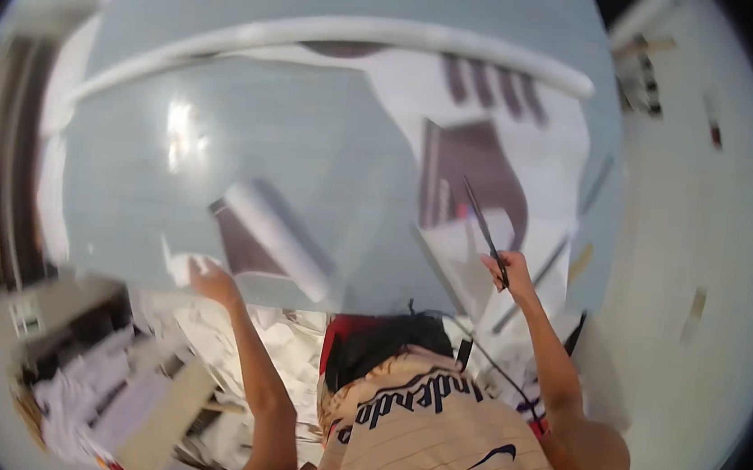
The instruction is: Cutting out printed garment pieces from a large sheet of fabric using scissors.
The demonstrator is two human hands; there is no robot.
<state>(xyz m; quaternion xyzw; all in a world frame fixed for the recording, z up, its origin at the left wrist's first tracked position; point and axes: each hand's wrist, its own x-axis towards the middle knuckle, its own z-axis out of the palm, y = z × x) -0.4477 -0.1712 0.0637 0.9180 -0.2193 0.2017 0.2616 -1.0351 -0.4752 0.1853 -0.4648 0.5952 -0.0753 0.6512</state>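
My right hand (511, 273) is closed round the handles of a pair of dark scissors (481, 220), blades pointing up and away over a white sheet (561, 153) printed with dark brown shapes. One large brown printed shape (483, 159) lies just beyond the blades. At the table's near left edge, my left hand (213, 283) pinches a small white scrap (178, 265), blurred by motion, so whether it is paper or cloth does not show. Right of that hand lies a partly curled white piece (277, 236) with a brown printed area (244, 245).
A long white roll (351, 33) crosses the far part of the blue-grey table (311, 156). Below the table's near edge, white scraps (284, 348) are heaped. A box with crumpled white and grey material (99, 390) stands at lower left. A dark cord (495, 364) hangs near my right arm.
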